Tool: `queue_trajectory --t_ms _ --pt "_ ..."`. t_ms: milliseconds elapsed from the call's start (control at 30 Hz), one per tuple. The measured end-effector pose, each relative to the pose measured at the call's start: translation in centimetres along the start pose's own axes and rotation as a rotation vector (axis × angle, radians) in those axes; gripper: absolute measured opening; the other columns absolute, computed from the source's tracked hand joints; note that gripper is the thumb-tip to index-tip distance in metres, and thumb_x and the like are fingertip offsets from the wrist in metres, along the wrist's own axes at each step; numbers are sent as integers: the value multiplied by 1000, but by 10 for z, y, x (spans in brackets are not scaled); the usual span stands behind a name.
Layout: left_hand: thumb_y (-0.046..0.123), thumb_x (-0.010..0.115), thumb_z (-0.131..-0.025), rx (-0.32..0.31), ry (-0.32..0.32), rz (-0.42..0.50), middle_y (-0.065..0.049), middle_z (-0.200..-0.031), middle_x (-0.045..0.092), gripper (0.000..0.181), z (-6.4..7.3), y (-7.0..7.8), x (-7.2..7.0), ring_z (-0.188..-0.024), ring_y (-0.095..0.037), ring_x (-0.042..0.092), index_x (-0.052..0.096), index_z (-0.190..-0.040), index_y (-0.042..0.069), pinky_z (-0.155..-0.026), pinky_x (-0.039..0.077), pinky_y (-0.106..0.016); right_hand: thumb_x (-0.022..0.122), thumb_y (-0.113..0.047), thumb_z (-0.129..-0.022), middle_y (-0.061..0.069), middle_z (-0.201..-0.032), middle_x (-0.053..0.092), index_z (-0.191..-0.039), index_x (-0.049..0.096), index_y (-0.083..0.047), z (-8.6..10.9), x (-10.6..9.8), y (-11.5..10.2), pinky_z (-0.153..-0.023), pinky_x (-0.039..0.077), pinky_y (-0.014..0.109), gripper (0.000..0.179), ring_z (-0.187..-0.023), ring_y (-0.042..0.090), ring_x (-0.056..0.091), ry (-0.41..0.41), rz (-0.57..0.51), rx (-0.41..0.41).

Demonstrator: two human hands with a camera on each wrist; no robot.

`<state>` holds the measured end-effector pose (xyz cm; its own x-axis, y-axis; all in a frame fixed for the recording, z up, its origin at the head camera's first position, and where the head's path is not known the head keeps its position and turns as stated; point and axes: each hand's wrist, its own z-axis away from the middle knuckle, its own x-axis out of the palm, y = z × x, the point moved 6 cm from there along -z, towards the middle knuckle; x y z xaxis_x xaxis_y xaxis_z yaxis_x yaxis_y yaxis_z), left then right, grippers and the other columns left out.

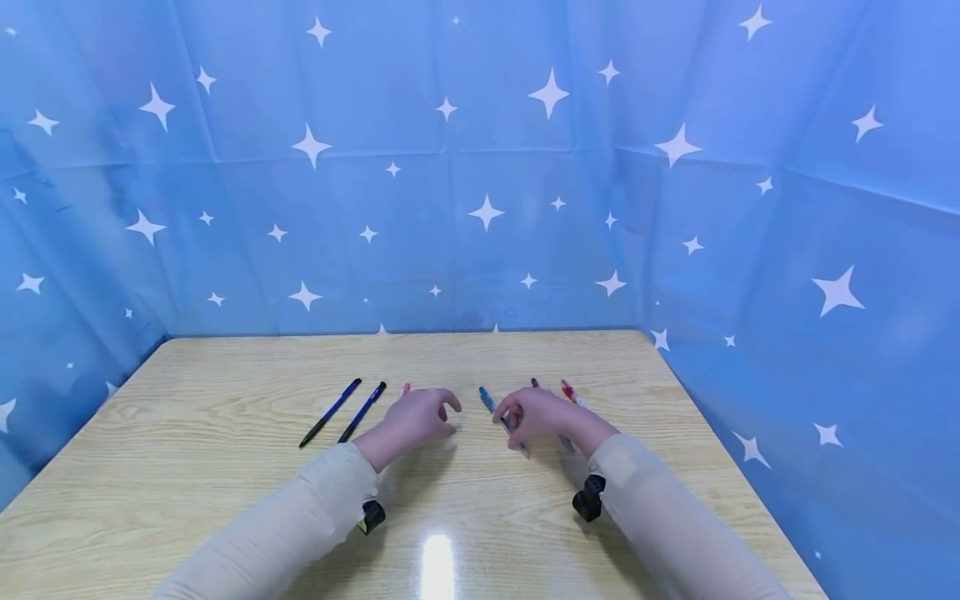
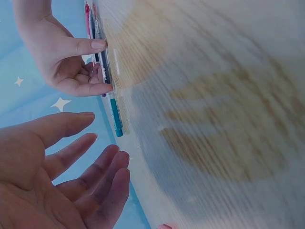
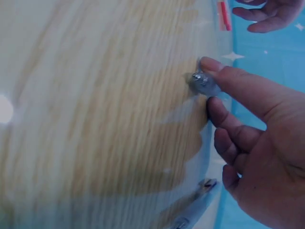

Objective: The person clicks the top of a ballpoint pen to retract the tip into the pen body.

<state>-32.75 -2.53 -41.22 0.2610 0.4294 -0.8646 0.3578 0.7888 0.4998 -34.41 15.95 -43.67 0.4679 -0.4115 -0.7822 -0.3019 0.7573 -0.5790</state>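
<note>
My right hand point(image 1: 532, 412) reaches over a teal pen point(image 1: 487, 397) that lies on the wooden table point(image 1: 465, 358). In the right wrist view the thumb and forefinger come down on either side of the pen's clear tip point(image 3: 202, 82). A gap shows between those fingertips in the left wrist view, where the teal end point(image 2: 116, 117) juts past the forefinger. My left hand point(image 1: 416, 417) hovers over the table beside a pink pen point(image 1: 405, 389), fingers loosely bent and holding nothing. The hand and wrist hide most of the pink pen.
Two dark blue pens point(image 1: 330, 412) point(image 1: 362, 412) lie slanted to the left of my left hand. A dark purple pen point(image 1: 535, 382) and a red pen point(image 1: 570, 392) lie behind and partly under the right hand. A blue star-patterned curtain point(image 1: 450, 208) surrounds the table's back and sides.
</note>
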Motion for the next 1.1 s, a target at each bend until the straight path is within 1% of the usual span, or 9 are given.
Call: queue_trajectory --t_ms 167,367,467,700,867,967,1033,1100 --pt "17 76 -85 -4 0 9 1 -88 64 29 2 -2 -2 -77 -14 59 69 -113 12 -68 50 -35 83 -7 -77 -2 -78 63 -112 71 -17 0 -1 -5 -65 48 30 39 -70 13 57 -23 -1 23" --pt "18 77 -85 -5 10 4 1 -87 64 29 4 -2 -4 -76 -14 59 69 -112 13 -68 50 -35 82 -2 -77 -1 -78 65 -114 71 -12 1 -3 -10 -67 50 29 40 -72 12 60 -56 -1 11" --pt "18 77 -85 -6 14 -3 1 -86 64 29 5 -2 -5 -75 -13 59 70 -112 13 -67 50 -35 80 -1 -78 0 -78 66 -114 70 -11 2 -4 -10 -67 50 30 39 -71 14 60 -77 -26 7" --pt "19 76 -85 -45 1 17 2 -87 63 30 7 -6 -7 -73 -13 58 69 -114 12 -64 48 -34 77 2 -81 4 -81 66 -115 68 -8 3 -4 -10 -68 51 33 37 -70 17 60 -119 -139 18" --pt "19 76 -85 -47 0 23 2 -86 62 30 9 -12 -8 -73 -13 57 69 -113 12 -64 49 -33 71 7 -84 8 -83 63 -117 66 -8 4 -1 -12 -66 54 37 37 -68 19 59 -144 -258 59" --pt "18 76 -86 -48 8 30 1 -88 63 30 11 -14 -11 -75 -13 58 69 -114 11 -66 49 -34 68 8 -86 11 -88 63 -120 65 -9 4 -2 -14 -65 56 38 38 -66 20 61 -144 -302 77" --pt "18 75 -87 -53 18 37 0 -90 64 31 14 -14 -14 -76 -14 59 69 -116 11 -67 50 -35 68 8 -86 13 -92 63 -122 65 -9 4 -4 -18 -64 57 39 39 -65 21 63 -136 -315 64" --pt "19 74 -87 -56 37 40 -1 -92 64 31 16 -14 -18 -77 -15 60 68 -117 12 -67 50 -35 68 7 -87 15 -96 63 -124 65 -8 4 -7 -23 -64 57 40 40 -68 24 65 -126 -328 38"
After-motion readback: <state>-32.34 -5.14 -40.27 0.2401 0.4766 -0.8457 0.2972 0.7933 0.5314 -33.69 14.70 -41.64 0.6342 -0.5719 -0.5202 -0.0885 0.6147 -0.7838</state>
